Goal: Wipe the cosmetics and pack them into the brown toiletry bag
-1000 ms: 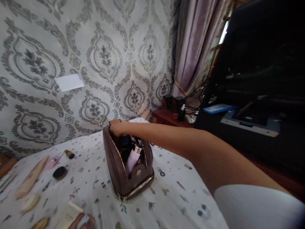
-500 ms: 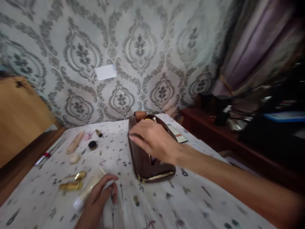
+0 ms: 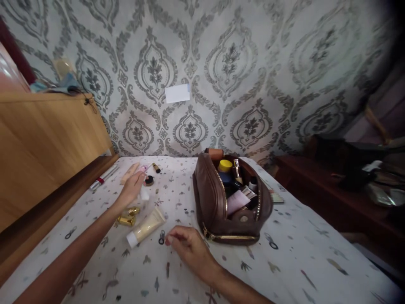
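Observation:
My left hand (image 3: 133, 188) reaches over small cosmetics on the far left of the cloth. Its fingers are bent together, and a small white item (image 3: 144, 194) shows just beneath them; its kind is unclear. Close to the fingertips are a black-lidded jar (image 3: 149, 180) and a pink item (image 3: 144, 168). My right hand (image 3: 191, 251) hovers low at the front, loosely curled, with nothing visible in it. Between the hands lies a cream tube with a white cap (image 3: 146, 228). A brown cosmetic bag (image 3: 207, 190), unzipped, holds a pink tube (image 3: 238, 202), a yellow-lidded jar (image 3: 225, 165) and other cosmetics.
Two gold items (image 3: 126, 220) lie beside the left forearm. Farther back are a beige tube (image 3: 129, 172), a small gold-and-black tube (image 3: 156, 168) and silver sticks (image 3: 103, 177). A phone (image 3: 276, 196) lies right of the bag. A wooden panel (image 3: 50, 139) borders the left.
My right hand has come out of the bag and down to the cloth in front. My left hand has moved forward from beside the cream tube to the far cosmetics. The view has shifted left.

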